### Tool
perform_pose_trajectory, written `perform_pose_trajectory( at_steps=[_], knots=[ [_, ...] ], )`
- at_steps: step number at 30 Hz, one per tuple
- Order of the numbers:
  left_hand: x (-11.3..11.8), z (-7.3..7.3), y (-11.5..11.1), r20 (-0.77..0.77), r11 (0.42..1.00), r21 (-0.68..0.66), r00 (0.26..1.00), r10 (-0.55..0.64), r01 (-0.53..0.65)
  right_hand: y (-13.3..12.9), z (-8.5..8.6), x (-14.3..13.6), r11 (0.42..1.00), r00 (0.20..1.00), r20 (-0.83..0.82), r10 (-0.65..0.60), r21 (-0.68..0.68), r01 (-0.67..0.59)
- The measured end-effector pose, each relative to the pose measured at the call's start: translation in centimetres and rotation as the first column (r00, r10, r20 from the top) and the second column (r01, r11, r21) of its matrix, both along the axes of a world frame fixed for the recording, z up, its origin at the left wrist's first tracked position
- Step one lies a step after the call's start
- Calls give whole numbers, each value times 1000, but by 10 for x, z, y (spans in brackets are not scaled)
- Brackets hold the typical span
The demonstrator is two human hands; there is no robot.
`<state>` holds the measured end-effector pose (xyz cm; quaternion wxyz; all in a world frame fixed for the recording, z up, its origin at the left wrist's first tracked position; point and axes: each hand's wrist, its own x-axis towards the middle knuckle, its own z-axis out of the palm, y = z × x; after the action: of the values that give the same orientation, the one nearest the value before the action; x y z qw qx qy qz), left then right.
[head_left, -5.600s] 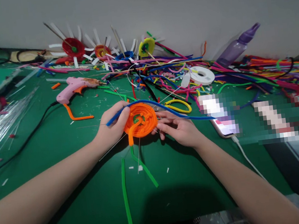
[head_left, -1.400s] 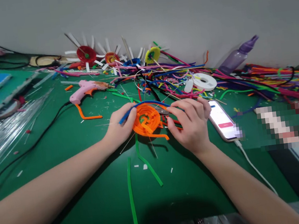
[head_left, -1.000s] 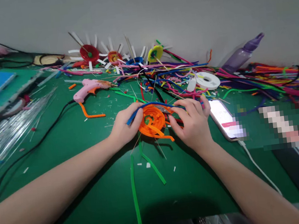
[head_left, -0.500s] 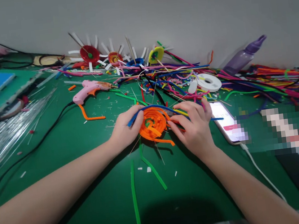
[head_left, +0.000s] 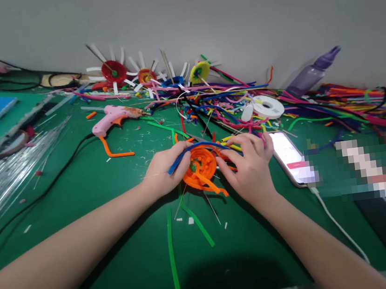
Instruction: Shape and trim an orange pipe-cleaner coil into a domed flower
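Head view: the left hand (head_left: 168, 168) pinches a blue strip (head_left: 200, 144) between thumb and fingers at the left edge of a coiled orange disc (head_left: 205, 165), which is between the two hands over the green table (head_left: 123, 261). The strip arches along the disc's far rim to the right hand (head_left: 250, 168), whose thumb and forefinger tips stand slightly apart by the disc's right edge; whether they grip the strip I cannot tell. Farther off lies a pink glue gun (head_left: 114, 117), and a lit phone (head_left: 288, 158) lies near the right hand
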<state>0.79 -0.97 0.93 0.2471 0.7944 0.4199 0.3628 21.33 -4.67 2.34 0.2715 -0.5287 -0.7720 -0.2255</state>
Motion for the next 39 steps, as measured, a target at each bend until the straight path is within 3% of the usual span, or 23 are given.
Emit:
perform_pose_trajectory(
  at_steps=[5, 10, 15, 27, 34, 39],
  knots=[
    [0, -1, -1, -21, 1000, -23, 1000, 18, -18, -1, 0, -1, 1000, 1000, -20, -14, -3, 14],
    [1, -2, 1, 97, 996, -68, 993, 60, -54, 0, 1, 1, 991, 999, 52, -8, 134, 1],
    [2, -2, 2, 165, 993, -105, 983, 74, -57, 1, 4, 3, 970, 994, 103, 28, 238, -52],
    [2, -4, 0, 211, 985, -153, 971, 116, -84, -10, 9, -11, 921, 961, 249, 123, 332, -204],
    [3, -2, 4, 331, 965, -260, 935, 123, -34, -8, 9, -10, 894, 909, 356, 218, 301, -333],
    [4, -3, 7, 463, 939, -343, 867, 185, -17, 4, 16, -8, 898, 843, 450, 296, 170, -406]
  ],
)
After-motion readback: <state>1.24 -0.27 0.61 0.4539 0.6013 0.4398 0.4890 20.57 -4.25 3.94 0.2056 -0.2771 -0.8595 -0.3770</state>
